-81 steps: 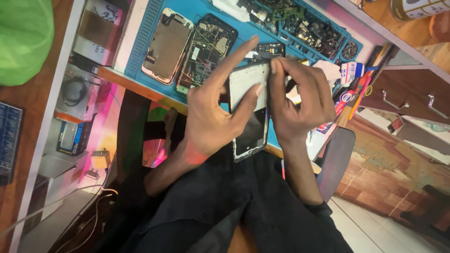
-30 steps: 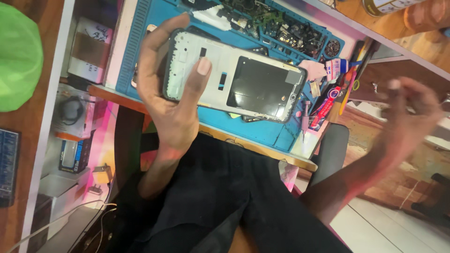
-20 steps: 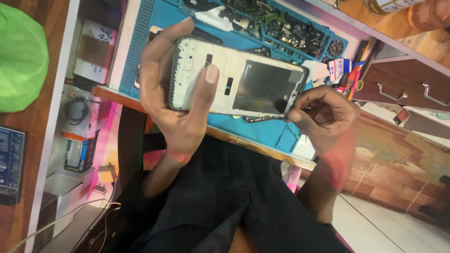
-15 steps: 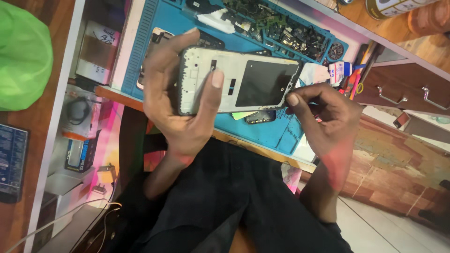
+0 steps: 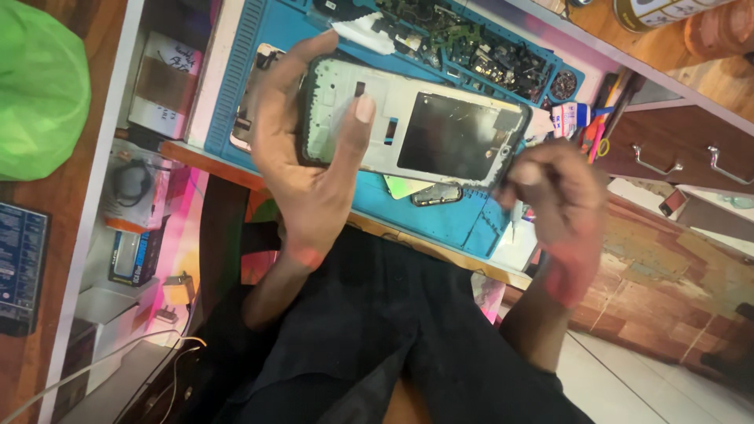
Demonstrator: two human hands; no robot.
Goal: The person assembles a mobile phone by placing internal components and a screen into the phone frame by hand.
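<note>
Head view, left hand (image 5: 310,169) gripping flat rectangular phone frame (image 5: 412,129)

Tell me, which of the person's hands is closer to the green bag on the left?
Left. The left hand grips the opened phone frame on the side toward the green bag; the right hand is at the frame's far end.

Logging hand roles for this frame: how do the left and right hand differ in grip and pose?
The left hand wraps one end of the opened phone frame, fingers spread, thumb pressed on its pale inner face; the right hand is curled tight at the opposite end. The left hand is sharp, the right hand motion-blurred. The right hand pinches a thin tool, too blurred to identify. Both hover above the blue work mat.
</note>
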